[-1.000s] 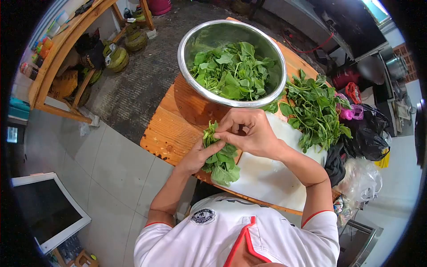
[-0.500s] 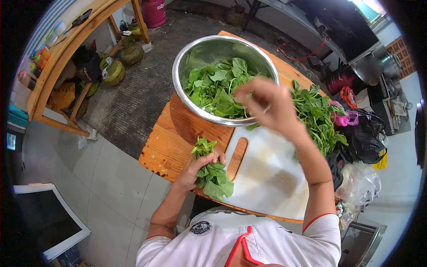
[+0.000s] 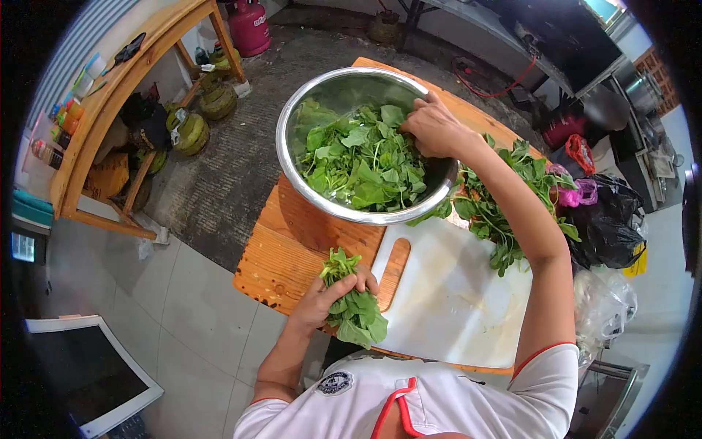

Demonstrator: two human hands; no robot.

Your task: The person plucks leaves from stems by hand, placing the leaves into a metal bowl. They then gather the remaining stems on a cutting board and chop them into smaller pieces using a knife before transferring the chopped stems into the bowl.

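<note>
My left hand [image 3: 333,296] is wrapped round a bunch of leafy greens [image 3: 356,322], cut stems upward and leaves hanging below, by the near left edge of the wooden table [image 3: 267,252]. My right hand [image 3: 436,128] reaches over the right rim of a large steel bowl [image 3: 292,157]. Its fingers are curled down at the edge of the loose greens [image 3: 365,161] inside, closed on some leaves; the fingertips are partly hidden. More uncut greens [image 3: 512,197] lie in a pile right of the bowl, beneath my right forearm. A white cutting board [image 3: 453,293] lies in front of me.
Black plastic bags [image 3: 610,219] and a clear bag [image 3: 603,300] stand at the right. A wooden shelf [image 3: 95,124] with gas cylinders [image 3: 191,132] under it is at the left. A screen [image 3: 88,373] stands at lower left.
My right hand has moved from above the bowl down to its right inner side, onto the greens. The left hand keeps hold of its bunch. The view has shifted slightly.
</note>
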